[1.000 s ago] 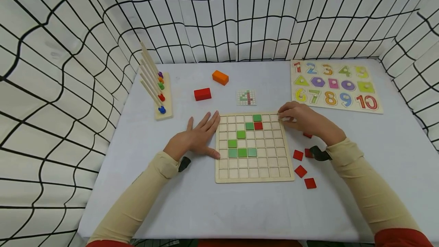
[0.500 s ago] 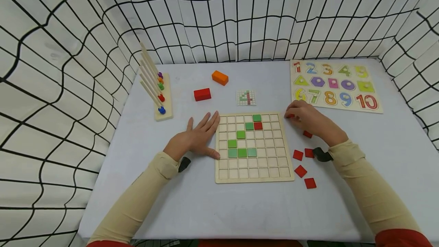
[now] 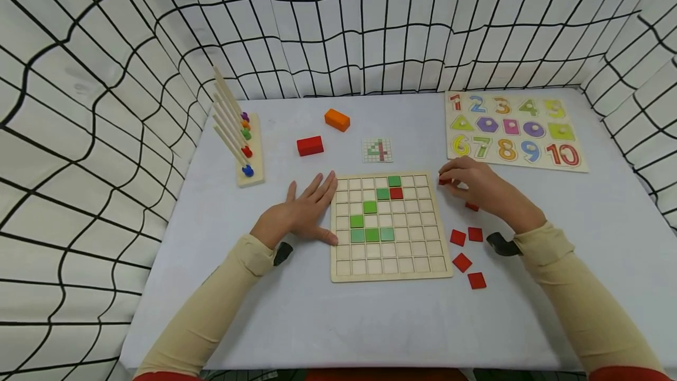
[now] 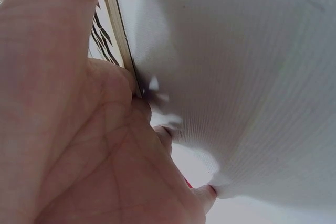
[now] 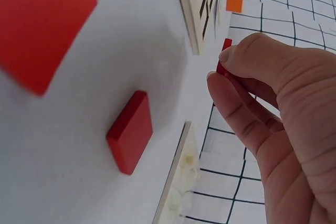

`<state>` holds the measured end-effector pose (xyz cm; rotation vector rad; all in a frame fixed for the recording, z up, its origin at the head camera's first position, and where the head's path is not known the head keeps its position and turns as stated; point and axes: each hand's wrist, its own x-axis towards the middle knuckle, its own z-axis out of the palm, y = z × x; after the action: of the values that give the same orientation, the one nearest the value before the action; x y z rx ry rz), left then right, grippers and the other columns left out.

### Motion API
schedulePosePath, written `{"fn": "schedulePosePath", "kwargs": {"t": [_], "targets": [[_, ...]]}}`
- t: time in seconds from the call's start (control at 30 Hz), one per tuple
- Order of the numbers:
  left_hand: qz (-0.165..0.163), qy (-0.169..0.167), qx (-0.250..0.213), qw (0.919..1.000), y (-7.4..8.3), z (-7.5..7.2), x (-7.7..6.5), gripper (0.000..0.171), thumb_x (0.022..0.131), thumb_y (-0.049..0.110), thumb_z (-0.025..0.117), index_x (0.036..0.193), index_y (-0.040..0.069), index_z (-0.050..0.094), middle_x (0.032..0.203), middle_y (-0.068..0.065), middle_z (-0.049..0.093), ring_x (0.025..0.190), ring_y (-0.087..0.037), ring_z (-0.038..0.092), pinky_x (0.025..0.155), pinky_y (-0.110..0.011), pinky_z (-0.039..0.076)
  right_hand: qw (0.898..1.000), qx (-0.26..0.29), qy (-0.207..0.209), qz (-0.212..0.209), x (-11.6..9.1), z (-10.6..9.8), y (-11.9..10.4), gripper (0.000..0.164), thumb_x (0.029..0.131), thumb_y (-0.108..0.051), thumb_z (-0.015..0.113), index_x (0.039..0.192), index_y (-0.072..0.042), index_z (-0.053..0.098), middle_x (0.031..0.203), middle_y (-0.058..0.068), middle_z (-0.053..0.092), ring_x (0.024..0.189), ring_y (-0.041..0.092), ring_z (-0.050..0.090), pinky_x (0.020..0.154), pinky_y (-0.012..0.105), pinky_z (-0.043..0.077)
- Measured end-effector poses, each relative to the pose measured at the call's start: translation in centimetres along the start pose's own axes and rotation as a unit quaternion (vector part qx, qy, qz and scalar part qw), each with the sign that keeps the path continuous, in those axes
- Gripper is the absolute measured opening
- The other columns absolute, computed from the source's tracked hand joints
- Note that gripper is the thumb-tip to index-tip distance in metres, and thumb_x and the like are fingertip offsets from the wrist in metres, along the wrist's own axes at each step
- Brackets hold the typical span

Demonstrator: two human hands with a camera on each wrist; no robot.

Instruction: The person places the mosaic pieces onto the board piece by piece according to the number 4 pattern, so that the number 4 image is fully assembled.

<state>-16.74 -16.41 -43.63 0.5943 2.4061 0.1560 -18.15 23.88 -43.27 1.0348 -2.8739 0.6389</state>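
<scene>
A wooden grid board (image 3: 391, 266) lies on the table with several green tiles (image 3: 369, 207) and one red tile (image 3: 396, 193) in its squares. My left hand (image 3: 301, 210) rests flat with spread fingers, thumb and fingertips at the board's left edge. Just off the board's upper right edge, my right hand (image 3: 478, 190) pinches another red tile (image 5: 224, 56) between thumb and fingers, shown edge-on in the right wrist view. Several loose red tiles (image 3: 462, 262) lie to the right of the board, below that hand.
A small pattern card (image 3: 377, 150) lies behind the board, with red (image 3: 309, 146) and orange (image 3: 337, 120) blocks to its left. A peg stand (image 3: 251, 175) is at the far left. A number puzzle (image 3: 515, 157) lies at the back right. Black netting surrounds the table.
My right hand has moved a little right from the board's upper right corner, and the red tile in its fingers now shows. The left hand stays put.
</scene>
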Motion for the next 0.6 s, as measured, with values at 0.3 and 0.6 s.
{"fn": "schedulePosePath", "kwargs": {"t": [0.3,0.6], "targets": [[0.001,0.009,-0.006,0.9999,-0.5,0.6,0.6,0.139,0.084,0.075,0.077,0.172,0.018,-0.015,0.18,0.001,-0.025,0.168,-0.028,-0.023,0.128,-0.075,-0.013,0.996,-0.001,0.047,-0.072,0.4,0.9,-1.5,0.021,0.084,0.011,0.083,0.104,0.004,0.08,0.113,0.017,0.073,0.101,0.03,0.069,0.082,0.043,0.066],[0.003,0.0,0.002,1.0,0.0,-0.2,-0.2,0.137,0.086,0.071,0.077,0.171,0.015,-0.014,0.18,-0.002,-0.024,0.168,-0.031,-0.022,0.128,-0.075,-0.012,0.994,0.011,0.051,-0.096,1.2,1.7,-3.2,0.021,0.084,0.009,0.085,0.103,0.004,0.08,0.115,0.017,0.071,0.101,0.029,0.07,0.081,0.039,0.066]]}}
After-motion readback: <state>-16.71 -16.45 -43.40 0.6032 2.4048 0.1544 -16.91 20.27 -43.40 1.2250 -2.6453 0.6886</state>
